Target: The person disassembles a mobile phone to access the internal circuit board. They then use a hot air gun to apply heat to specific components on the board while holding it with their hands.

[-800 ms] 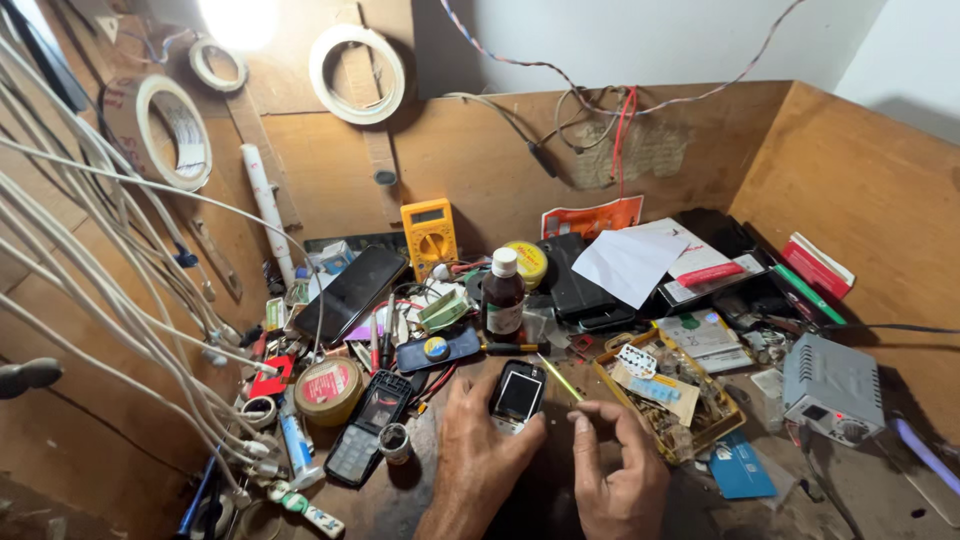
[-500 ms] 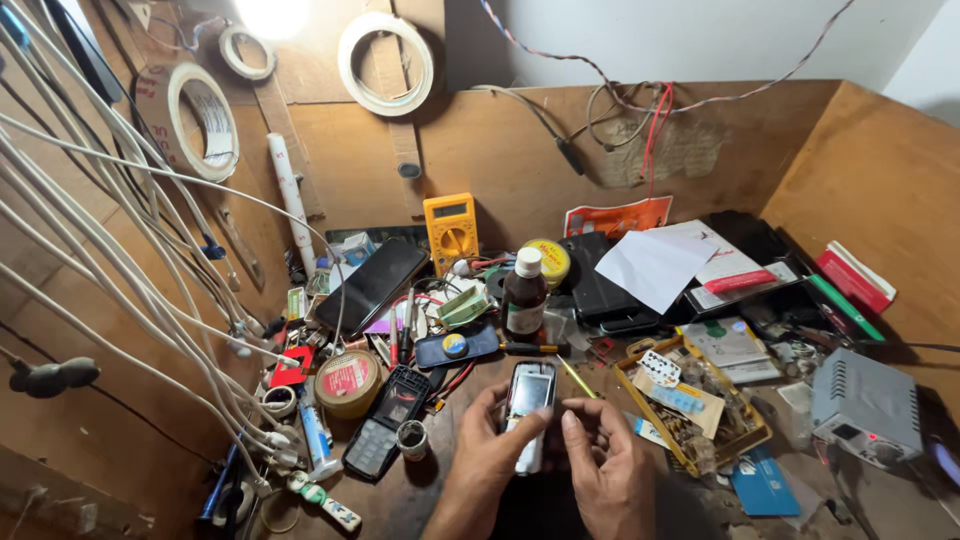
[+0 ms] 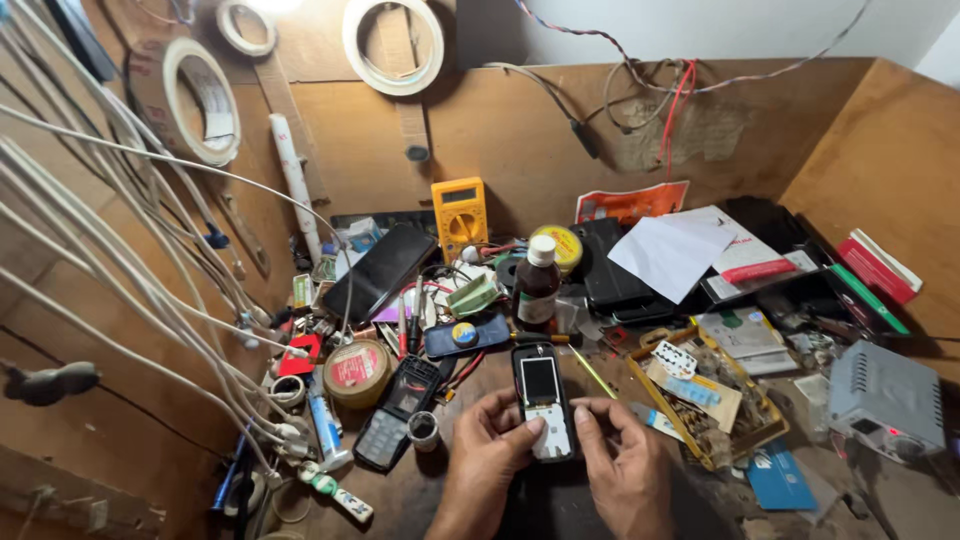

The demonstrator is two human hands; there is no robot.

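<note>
Both hands, left hand (image 3: 487, 450) and right hand (image 3: 622, 462), have their fingers closed around a slim bar phone (image 3: 543, 400) with a glassy dark screen and pale keypad, held low over the cluttered wooden bench (image 3: 480, 495). The phone's lower edge is hidden behind the thumbs. A brown glass bottle (image 3: 537, 285) stands just beyond.

A single head-worn camera looks steeply down and forward onto the cluttered wooden counter (image 3: 450, 490) from close above. The hands (image 3: 560, 450) sit at the bottom centre, nearest the lens. It faces the plywood back wall (image 3: 520, 130), with side panels closing in left and right. No second view shares the scene.
</note>
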